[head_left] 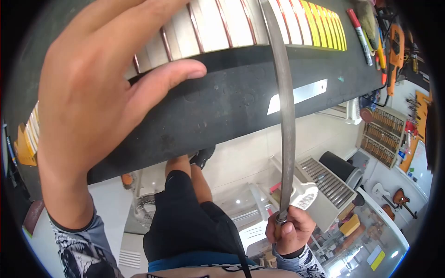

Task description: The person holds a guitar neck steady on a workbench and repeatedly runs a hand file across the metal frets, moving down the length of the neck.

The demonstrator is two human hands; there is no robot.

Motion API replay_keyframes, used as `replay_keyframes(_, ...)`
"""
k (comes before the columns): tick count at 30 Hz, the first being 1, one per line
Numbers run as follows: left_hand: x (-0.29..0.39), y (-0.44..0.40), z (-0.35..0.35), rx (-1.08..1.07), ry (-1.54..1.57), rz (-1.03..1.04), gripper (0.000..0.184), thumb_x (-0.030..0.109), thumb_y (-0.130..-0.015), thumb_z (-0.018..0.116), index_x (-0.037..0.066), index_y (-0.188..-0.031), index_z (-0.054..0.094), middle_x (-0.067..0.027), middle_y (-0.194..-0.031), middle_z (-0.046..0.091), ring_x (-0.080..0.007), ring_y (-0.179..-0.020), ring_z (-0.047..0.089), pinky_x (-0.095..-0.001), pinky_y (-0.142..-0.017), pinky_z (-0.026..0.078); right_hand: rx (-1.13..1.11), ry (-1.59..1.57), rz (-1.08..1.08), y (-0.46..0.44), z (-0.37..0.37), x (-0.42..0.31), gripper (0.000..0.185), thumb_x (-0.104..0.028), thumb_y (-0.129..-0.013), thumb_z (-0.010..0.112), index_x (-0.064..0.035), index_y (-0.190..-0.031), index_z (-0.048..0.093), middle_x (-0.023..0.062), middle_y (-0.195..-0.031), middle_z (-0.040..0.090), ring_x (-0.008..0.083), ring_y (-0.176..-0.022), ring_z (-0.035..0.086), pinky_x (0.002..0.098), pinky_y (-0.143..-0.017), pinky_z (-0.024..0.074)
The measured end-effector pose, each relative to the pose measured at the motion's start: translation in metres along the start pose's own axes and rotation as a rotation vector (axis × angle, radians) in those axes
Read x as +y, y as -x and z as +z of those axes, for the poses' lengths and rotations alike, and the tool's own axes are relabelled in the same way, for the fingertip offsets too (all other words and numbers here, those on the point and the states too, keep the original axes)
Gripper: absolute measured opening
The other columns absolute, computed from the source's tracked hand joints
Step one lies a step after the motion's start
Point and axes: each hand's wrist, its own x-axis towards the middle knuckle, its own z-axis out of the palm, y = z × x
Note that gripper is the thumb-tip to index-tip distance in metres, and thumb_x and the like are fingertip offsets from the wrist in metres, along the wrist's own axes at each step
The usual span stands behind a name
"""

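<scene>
My right hand [291, 230] is closed around the handle of a long, narrow metal file [286, 120]. The file points away from me, and its far end crosses a guitar neck [227, 25] that lies across the dark bench. Pale covering fills the spaces between the neck's copper-coloured frets, turning yellow toward the right end. Over the left part of the neck is my left hand [92, 83], thumb stretched out and apart from the fingers. Its fingertips run out past the top edge of the view.
A shiny metal plate [299, 96] lies on the dark bench top [204, 102] near its front edge. At the right end are a red-and-white marker [359, 36] and an orange tool [395, 58]. Below stand a slatted unit [327, 180] and a glass-topped case [366, 245].
</scene>
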Motion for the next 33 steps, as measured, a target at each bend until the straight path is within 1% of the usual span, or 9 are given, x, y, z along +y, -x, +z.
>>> replay_keyframes(6, -0.003, 0.013, 0.008, 0.028, -0.02, -0.038, 0.063, 0.029, -0.071, 0.079, 0.006, -0.127, 0.061, -0.0165, -0.122, 0.063, -0.0314, -0.108, 0.062, -0.0358, -0.087, 0.051, -0.044, 0.001, -0.037, 0.009, 0.005, 0.012, 0.041, -0.013, -0.099, 0.053, -0.0068, -0.139, 0.049, 0.0022, -0.055, 0.048, 0.0133, -0.042, 0.045, 0.0284, -0.04, 0.0372)
replay_keyframes(8, -0.005, 0.017, 0.011, 0.041, -0.014, -0.053, 0.063, 0.029, -0.071, 0.079, 0.006, -0.128, 0.061, -0.0165, -0.122, 0.063, -0.0314, -0.108, 0.062, -0.0358, -0.087, 0.051, -0.068, 0.065, -0.061, 0.008, 0.007, 0.011, 0.044, -0.018, -0.1, 0.051, -0.0103, -0.142, 0.045, 0.0106, -0.075, 0.059, 0.014, -0.04, 0.045, 0.0272, -0.036, 0.0365)
replay_keyframes(11, -0.008, 0.024, 0.016, 0.059, -0.007, -0.071, 0.064, 0.029, -0.072, 0.079, 0.006, -0.128, 0.061, -0.0164, -0.121, 0.063, -0.0313, -0.108, 0.062, -0.0358, -0.087, 0.051, -0.037, 0.089, -0.079, 0.011, 0.012, 0.011, 0.043, -0.011, -0.099, 0.052, -0.0096, -0.142, 0.047, 0.0019, -0.052, 0.045, 0.0139, -0.04, 0.045, 0.0285, -0.04, 0.0387)
replay_keyframes(17, -0.012, 0.029, 0.024, 0.097, 0.019, -0.081, 0.064, 0.029, -0.072, 0.079, 0.006, -0.129, 0.06, -0.0164, -0.121, 0.063, -0.0311, -0.107, 0.062, -0.0357, -0.086, 0.051, 0.03, 0.317, -0.127, 0.027, 0.022, 0.009, 0.044, -0.01, -0.098, 0.053, -0.0106, -0.142, 0.047, 0.0051, -0.055, 0.05, 0.015, -0.042, 0.049, 0.0273, -0.039, 0.0385)
replay_keyframes(21, -0.014, 0.032, 0.019, 0.095, 0.024, -0.075, 0.064, 0.029, -0.072, 0.079, 0.007, -0.129, 0.06, -0.0164, -0.12, 0.063, -0.031, -0.106, 0.062, -0.0357, -0.086, 0.051, 0.088, 0.468, -0.172, 0.039, 0.028, 0.011, 0.044, -0.009, -0.096, 0.056, -0.0083, -0.139, 0.05, 0.0103, -0.061, 0.057, 0.0165, -0.045, 0.055, 0.0275, -0.04, 0.042)
replay_keyframes(26, -0.015, 0.028, 0.017, 0.077, 0.027, -0.071, 0.064, 0.029, -0.072, 0.079, 0.007, -0.13, 0.06, -0.0163, -0.12, 0.063, -0.0309, -0.106, 0.062, -0.0356, -0.085, 0.051, 0.046, 0.572, -0.245, 0.045, 0.027, 0.013, 0.054, 0.007, -0.085, 0.055, -0.0007, -0.138, 0.047, 0.0111, -0.061, 0.057, 0.0172, -0.047, 0.057, 0.0281, -0.043, 0.0459)
replay_keyframes(29, -0.018, 0.025, 0.017, 0.065, 0.031, -0.071, 0.064, 0.029, -0.072, 0.079, 0.007, -0.13, 0.06, -0.0163, -0.12, 0.063, -0.0308, -0.105, 0.062, -0.0356, -0.085, 0.051, 0.053, 0.702, -0.273, 0.037, 0.033, 0.008, 0.054, 0.007, -0.084, 0.055, -0.0002, -0.137, 0.049, 0.0104, -0.061, 0.058, 0.0162, -0.048, 0.057, 0.0277, -0.045, 0.0463)
replay_keyframes(32, -0.021, 0.024, 0.015, 0.058, 0.031, -0.071, 0.065, 0.029, -0.072, 0.079, 0.007, -0.13, 0.059, -0.0163, -0.119, 0.063, -0.0307, -0.105, 0.062, -0.0355, -0.085, 0.051, 0.002, 0.797, -0.31, 0.018, 0.039, 0.0, 0.05, -0.005, -0.095, 0.049, -0.0034, -0.145, 0.04, 0.012, -0.062, 0.059, 0.0133, -0.043, 0.054, 0.0258, -0.039, 0.0414)
replay_keyframes(33, -0.022, 0.024, 0.013, 0.057, 0.034, -0.075, 0.065, 0.029, -0.073, 0.079, 0.007, -0.13, 0.059, -0.0163, -0.119, 0.063, -0.0307, -0.105, 0.062, -0.0355, -0.085, 0.051, 0.002, 0.837, -0.325, 0.006, 0.042, -0.003, 0.05, -0.005, -0.096, 0.049, -0.0019, -0.144, 0.039, 0.0123, -0.064, 0.06, 0.0128, -0.043, 0.054, 0.0253, -0.039, 0.041)
